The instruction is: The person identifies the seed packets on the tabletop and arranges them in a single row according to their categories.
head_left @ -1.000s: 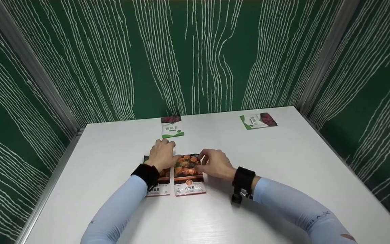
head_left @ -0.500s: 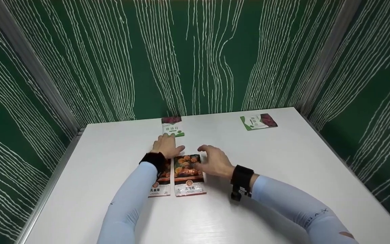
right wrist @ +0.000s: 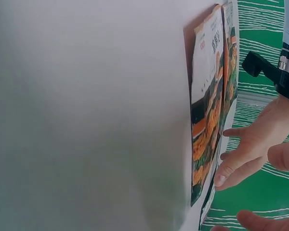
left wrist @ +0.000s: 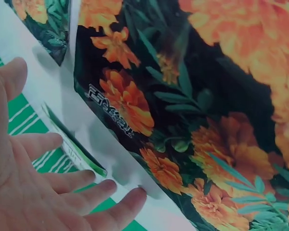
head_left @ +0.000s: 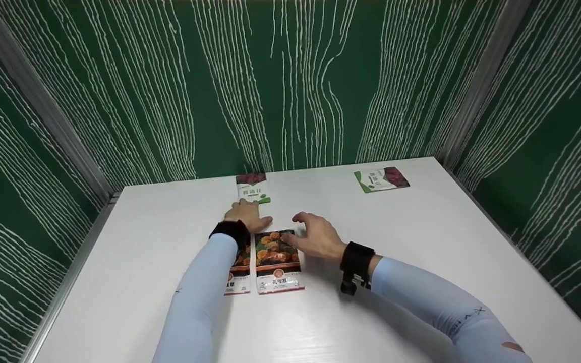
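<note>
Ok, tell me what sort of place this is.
Probably a small purpose-built work booth: a flat white table enclosed on three sides by dark green panels with wavy white lines, and straight grey metal-looking posts at the corners.

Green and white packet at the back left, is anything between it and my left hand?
Nothing visible. In the head view, your left hand overlaps the near edge of the green and white packet, though contact is unclear. The left orange-flower packet lies nearer you, not between them.

On the table [head_left: 371, 325], two near packets [head_left: 279, 262] lie abreast before two far packets [head_left: 381, 180].
</note>
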`<action>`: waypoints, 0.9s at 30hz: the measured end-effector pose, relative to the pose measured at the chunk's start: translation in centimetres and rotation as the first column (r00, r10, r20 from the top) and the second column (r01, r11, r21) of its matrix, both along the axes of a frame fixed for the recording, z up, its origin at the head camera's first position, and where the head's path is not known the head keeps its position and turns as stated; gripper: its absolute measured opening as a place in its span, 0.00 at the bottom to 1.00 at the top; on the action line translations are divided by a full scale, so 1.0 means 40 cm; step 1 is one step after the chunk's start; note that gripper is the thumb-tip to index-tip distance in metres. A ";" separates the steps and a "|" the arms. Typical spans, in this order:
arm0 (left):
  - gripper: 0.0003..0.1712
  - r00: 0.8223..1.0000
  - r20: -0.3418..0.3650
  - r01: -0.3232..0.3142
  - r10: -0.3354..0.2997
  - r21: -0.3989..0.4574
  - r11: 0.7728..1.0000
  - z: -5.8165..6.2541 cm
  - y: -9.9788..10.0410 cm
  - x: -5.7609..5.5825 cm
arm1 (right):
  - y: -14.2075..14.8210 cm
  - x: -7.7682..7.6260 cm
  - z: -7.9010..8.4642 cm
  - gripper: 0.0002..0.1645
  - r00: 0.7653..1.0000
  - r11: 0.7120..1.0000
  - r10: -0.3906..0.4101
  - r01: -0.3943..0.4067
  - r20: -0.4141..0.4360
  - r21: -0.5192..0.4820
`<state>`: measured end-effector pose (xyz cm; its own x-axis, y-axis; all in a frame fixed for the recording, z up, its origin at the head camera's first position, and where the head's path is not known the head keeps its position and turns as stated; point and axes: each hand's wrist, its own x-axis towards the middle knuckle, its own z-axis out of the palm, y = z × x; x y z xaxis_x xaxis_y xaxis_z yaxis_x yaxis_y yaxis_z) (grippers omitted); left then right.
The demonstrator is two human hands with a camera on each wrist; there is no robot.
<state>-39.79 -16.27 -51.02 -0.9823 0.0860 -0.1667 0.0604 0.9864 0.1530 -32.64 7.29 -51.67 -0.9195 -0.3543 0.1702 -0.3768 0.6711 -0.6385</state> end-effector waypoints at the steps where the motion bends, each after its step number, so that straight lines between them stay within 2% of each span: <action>1: 0.48 1.000 -0.003 0.004 -0.004 -0.001 1.000 -0.001 -0.001 0.002 | 0.000 0.000 0.001 0.35 1.000 1.000 -0.001 0.001 0.004 0.001; 5: 0.48 1.000 -0.008 0.022 -0.022 0.010 1.000 0.001 -0.003 0.012 | -0.001 0.002 0.001 0.34 1.000 1.000 -0.008 0.008 0.015 0.014; 12: 0.48 0.999 0.030 0.043 -0.045 0.054 0.998 0.004 -0.004 0.006 | -0.003 0.004 0.001 0.34 0.999 1.000 -0.006 0.006 0.039 0.019; 18: 0.45 0.996 0.035 0.083 -0.085 0.045 0.995 0.010 -0.002 0.007 | -0.003 -0.001 -0.002 0.34 0.999 1.000 -0.011 0.011 0.036 -0.004; 25: 0.38 0.991 0.016 0.130 -0.132 0.064 0.989 0.058 0.013 0.053 | -0.005 -0.006 0.007 0.32 0.999 0.999 -0.011 0.013 0.044 -0.030; 27: 0.38 0.990 0.010 0.141 -0.142 0.074 0.987 0.058 0.016 0.056 | -0.004 -0.009 0.010 0.32 0.999 0.999 -0.013 0.015 0.047 -0.031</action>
<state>-37.56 -15.61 -48.70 -0.9567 0.2364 -0.1699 0.1957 0.9543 0.2260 -32.98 7.12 -51.28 -0.9316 -0.3366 0.1373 -0.3365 0.6557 -0.6759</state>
